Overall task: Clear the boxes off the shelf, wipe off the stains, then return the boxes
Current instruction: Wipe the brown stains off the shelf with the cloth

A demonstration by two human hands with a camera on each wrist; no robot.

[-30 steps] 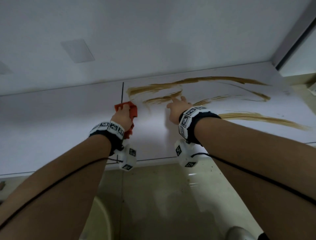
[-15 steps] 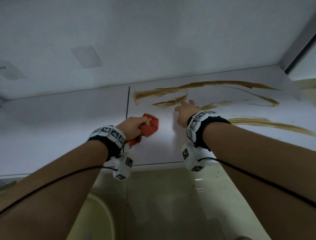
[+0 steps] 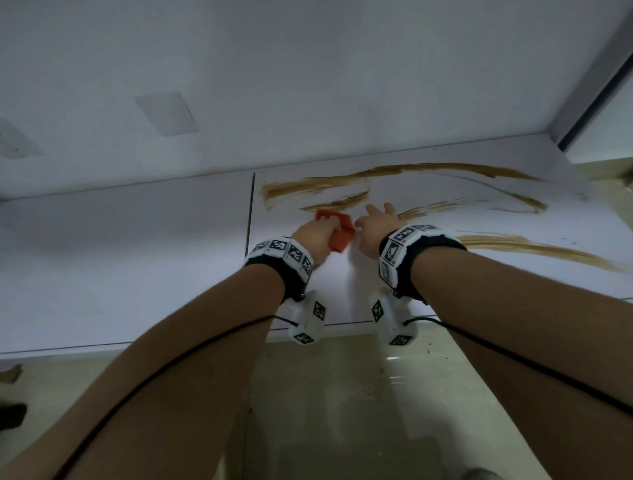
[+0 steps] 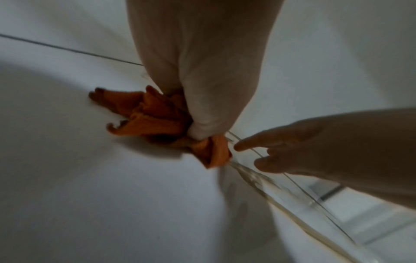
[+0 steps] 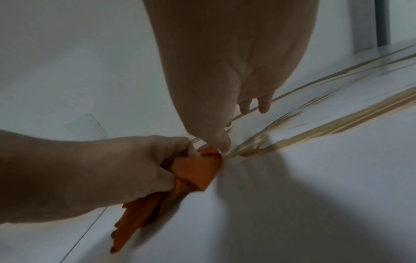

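Note:
My left hand (image 3: 317,236) grips a crumpled orange cloth (image 3: 99,0) (image 4: 155,119) (image 5: 198,170) and presses it on the white shelf (image 3: 120,260), just below the left end of the brown stains (image 3: 315,190). My right hand (image 3: 376,222) rests beside it with straight fingers (image 5: 263,105) touching the shelf among the streaks, its thumb close to the cloth. More brown streaks (image 3: 534,253) run to the right. No boxes are in view.
A dark seam (image 3: 250,212) divides the shelf left of the cloth. The white back wall (image 3: 308,85) rises behind, with a dark frame (image 3: 592,102) at the right. Beige floor (image 3: 342,394) lies below the shelf's front edge.
My left hand carried the cloth rightward from the seam and up to the lowest left streak, ending next to my right hand. My right hand stayed planted on the shelf.

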